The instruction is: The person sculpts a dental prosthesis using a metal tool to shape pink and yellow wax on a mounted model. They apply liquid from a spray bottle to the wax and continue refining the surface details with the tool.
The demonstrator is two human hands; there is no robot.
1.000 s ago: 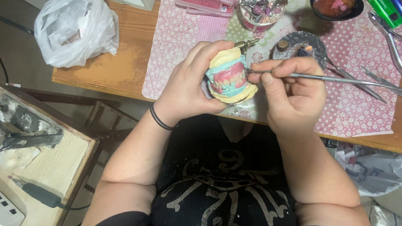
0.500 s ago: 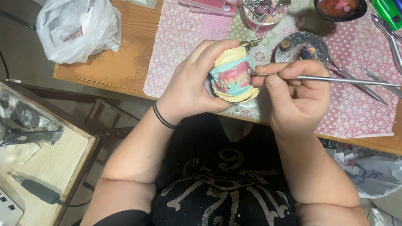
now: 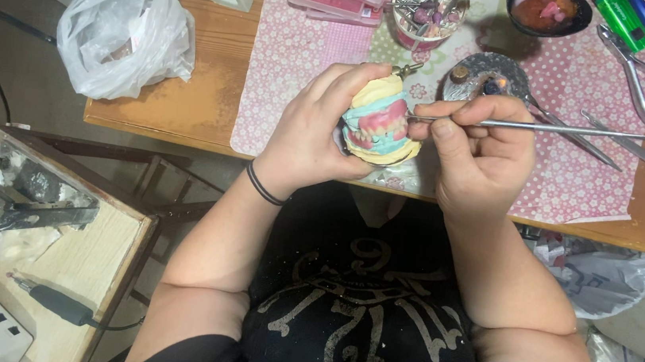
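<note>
Steadying the denture model [image 3: 376, 123] as before in my clenched left hand [image 3: 316, 128], I've nudged the metal carving tool [image 3: 536, 127], pinched in my right hand [image 3: 481, 154], closer against its pink gum.

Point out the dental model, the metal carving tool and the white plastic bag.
dental model [image 3: 376, 123], head view, pink gum band.
metal carving tool [image 3: 552, 128], head view, mid shaft.
white plastic bag [image 3: 127, 29], head view, middle of bag.

Denture model [image 3: 377, 121] slightly higher in view, metal tool [image 3: 536, 127] now level.
</note>
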